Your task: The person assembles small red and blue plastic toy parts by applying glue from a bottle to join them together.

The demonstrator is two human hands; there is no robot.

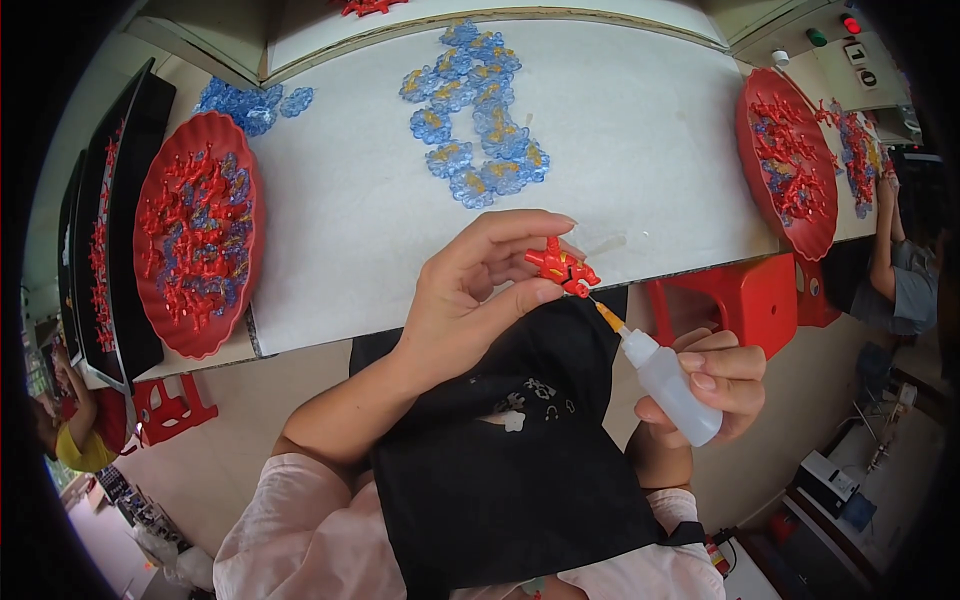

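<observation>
My left hand (470, 295) pinches a small red plastic toy piece (560, 268) between thumb and fingertips, just over the near edge of the white table (640, 150). My right hand (705, 385) grips a small white squeeze bottle (670, 385) whose orange nozzle (608, 317) points up at the underside of the red piece, almost touching it. A pile of translucent blue pieces with yellow spots (475, 115) lies on the table beyond my hands.
A red tray (195, 330) of red and blue pieces sits at the table's left, another red tray (765, 110) at the right. More blue pieces (250, 103) lie at the far left. A red stool (735, 300) stands below the table. Other people sit at both sides.
</observation>
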